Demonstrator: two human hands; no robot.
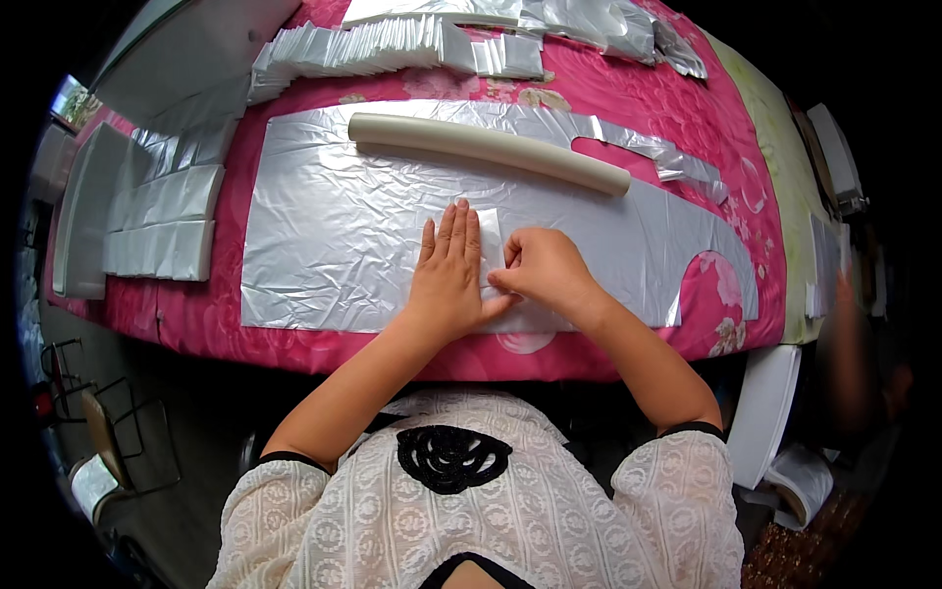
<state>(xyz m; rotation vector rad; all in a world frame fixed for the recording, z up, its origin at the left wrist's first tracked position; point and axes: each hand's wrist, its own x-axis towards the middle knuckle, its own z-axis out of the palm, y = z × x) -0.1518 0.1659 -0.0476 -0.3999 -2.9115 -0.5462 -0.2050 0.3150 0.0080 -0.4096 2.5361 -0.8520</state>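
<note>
My left hand (447,275) lies flat with its fingers stretched out, pressing on a small folded white plastic piece (490,228). Beside it, my right hand (549,270) is closed, thumb and fingers pinched at the right edge of that folded piece. Both hands rest over a large, wrinkled silvery plastic sheet (314,216), which has a curved cutout and a strap-like loop at its right end, like an apron. A long cream tube (481,147) lies across the sheet beyond my fingers. Part of the folded piece is hidden under my left palm.
A pink flowered cloth (285,348) covers the table. Stacked folded white packets (363,44) stand in a row at the back, with more folded packets (162,221) at the left by a pale board (83,221). Crumpled silvery sheets (608,27) lie at the far edge.
</note>
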